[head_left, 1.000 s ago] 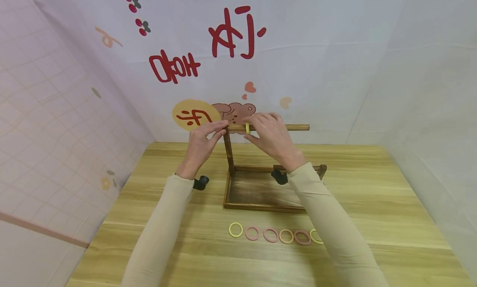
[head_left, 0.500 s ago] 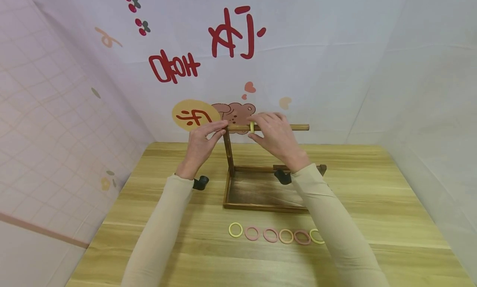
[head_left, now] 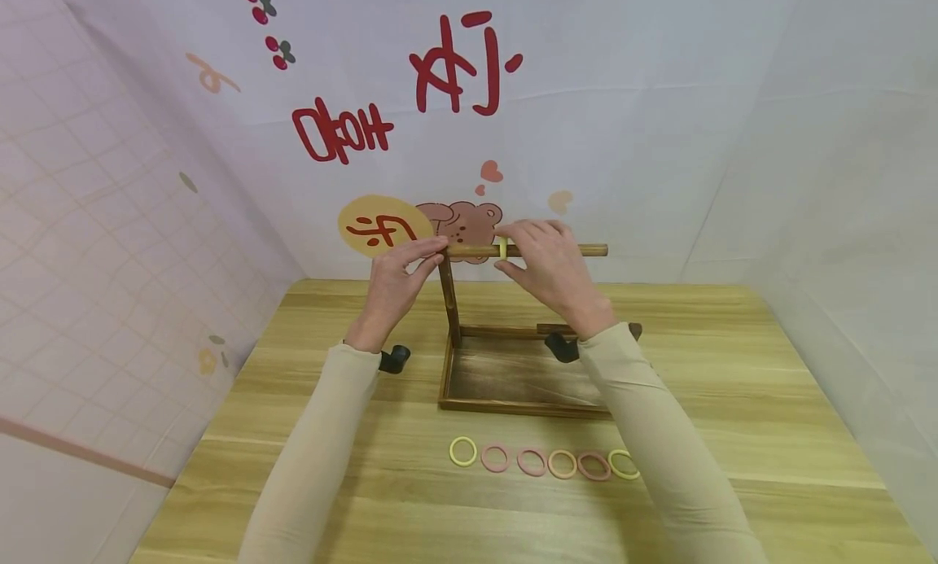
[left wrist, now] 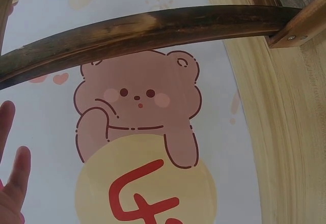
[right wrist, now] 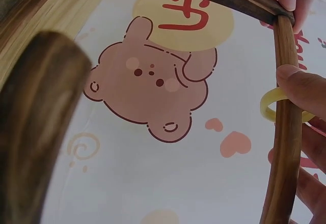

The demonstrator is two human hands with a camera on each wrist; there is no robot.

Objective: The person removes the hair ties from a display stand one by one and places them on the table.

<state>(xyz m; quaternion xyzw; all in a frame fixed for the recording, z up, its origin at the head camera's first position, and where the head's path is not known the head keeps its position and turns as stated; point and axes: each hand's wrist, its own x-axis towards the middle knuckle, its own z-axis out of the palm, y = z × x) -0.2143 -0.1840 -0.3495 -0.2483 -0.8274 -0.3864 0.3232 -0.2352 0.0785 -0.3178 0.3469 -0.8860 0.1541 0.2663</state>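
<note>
My right hand [head_left: 550, 263] pinches a yellow ring [head_left: 503, 248] between thumb and fingers. The ring encircles the horizontal rod [head_left: 593, 250] of a dark wooden stand [head_left: 452, 303], left of the rod's free end; the right wrist view shows the yellow ring [right wrist: 268, 107] round the rod [right wrist: 286, 147] too. At the stand's upper left corner, where post and rod meet, my left hand [head_left: 396, 283] holds on with thumb and fingertips. Only some fingers [left wrist: 19, 175] of that hand show in the left wrist view, below the curved post [left wrist: 153, 30]; their contact is out of frame.
A row of several yellow, pink and orange rings, among them a yellow ring [head_left: 463, 465] and a pink ring [head_left: 495, 470], lies on the wooden table [head_left: 366, 499] before the stand's tray-like base [head_left: 444, 377]. Behind stands a printed white wall [head_left: 623, 141].
My right hand has slid the yellow ring a short way to the right along the rod, toward its free end. The left hand stays at the corner.
</note>
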